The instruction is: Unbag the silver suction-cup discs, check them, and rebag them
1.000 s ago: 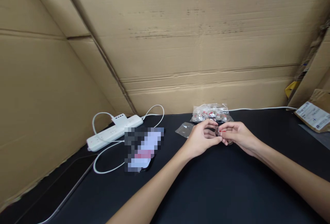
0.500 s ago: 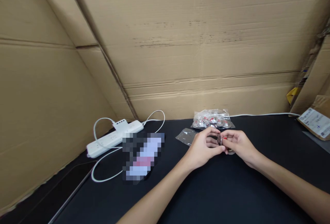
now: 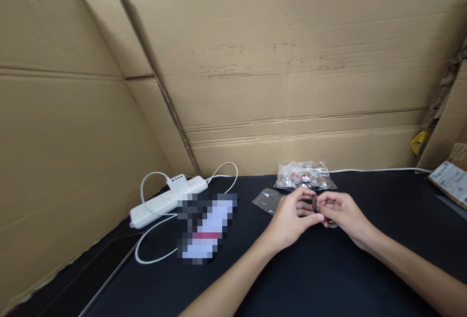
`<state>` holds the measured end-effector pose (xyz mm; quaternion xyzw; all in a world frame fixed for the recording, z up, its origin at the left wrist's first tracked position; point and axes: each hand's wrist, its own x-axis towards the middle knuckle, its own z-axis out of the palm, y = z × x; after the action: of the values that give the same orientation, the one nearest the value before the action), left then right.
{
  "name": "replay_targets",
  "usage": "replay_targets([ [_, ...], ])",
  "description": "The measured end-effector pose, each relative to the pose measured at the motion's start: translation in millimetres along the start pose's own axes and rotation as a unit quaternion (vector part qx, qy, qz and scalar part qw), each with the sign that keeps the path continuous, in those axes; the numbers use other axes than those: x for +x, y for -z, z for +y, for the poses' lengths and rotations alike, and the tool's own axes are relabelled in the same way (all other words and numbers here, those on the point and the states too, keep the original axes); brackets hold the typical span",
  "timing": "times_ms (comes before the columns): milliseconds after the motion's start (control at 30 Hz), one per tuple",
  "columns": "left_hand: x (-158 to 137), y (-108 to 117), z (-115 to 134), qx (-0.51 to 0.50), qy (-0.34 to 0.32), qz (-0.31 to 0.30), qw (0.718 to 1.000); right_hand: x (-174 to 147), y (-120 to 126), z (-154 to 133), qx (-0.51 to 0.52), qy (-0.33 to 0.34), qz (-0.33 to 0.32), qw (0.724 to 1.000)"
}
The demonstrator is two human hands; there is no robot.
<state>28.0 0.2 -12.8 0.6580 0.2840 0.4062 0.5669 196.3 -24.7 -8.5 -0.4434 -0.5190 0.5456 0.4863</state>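
left hand (image 3: 294, 220) pinching a small shiny disc (image 3: 315, 204) thumb to index, right hand (image 3: 342, 215) fingers bunched up against it, can't tell their exact grip, all over a black tabletop (image 3: 310, 278), clear bag (image 3: 304, 176) of silvery round bits just behind

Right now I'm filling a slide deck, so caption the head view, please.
Left hand and right hand hold a small shiny piece near a filled clear bag.

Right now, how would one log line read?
left hand: holds disc | right hand: at disc | filled bag: beyond hands | power strip: left of hands
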Motion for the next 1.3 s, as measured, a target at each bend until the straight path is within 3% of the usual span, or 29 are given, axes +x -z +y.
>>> replay_targets([
  [300, -1.2, -3.9, 5.1, 0.013, 0.003, 0.013, 1.000, 2.3, 1.6, 0.7, -0.038, 0.039, 0.016, 0.998],
  [533, 0.1, -1.6, 2.7, 0.010, 0.003, 0.009, 1.000, 0.2, 0.1, 0.7, -0.021, 0.025, 0.041, 0.999],
  [900, 1.2, -4.9, 0.7, 0.004, 0.004, 0.013, 1.000, 5.1, 3.3, 6.8, -0.029, 0.059, 0.024, 0.998],
  [1300, -1.0, -5.4, 2.2, 0.023, -0.017, 0.013, 1.000, -1.2, 0.8, -0.6, 0.007, 0.003, 0.019, 1.000],
])
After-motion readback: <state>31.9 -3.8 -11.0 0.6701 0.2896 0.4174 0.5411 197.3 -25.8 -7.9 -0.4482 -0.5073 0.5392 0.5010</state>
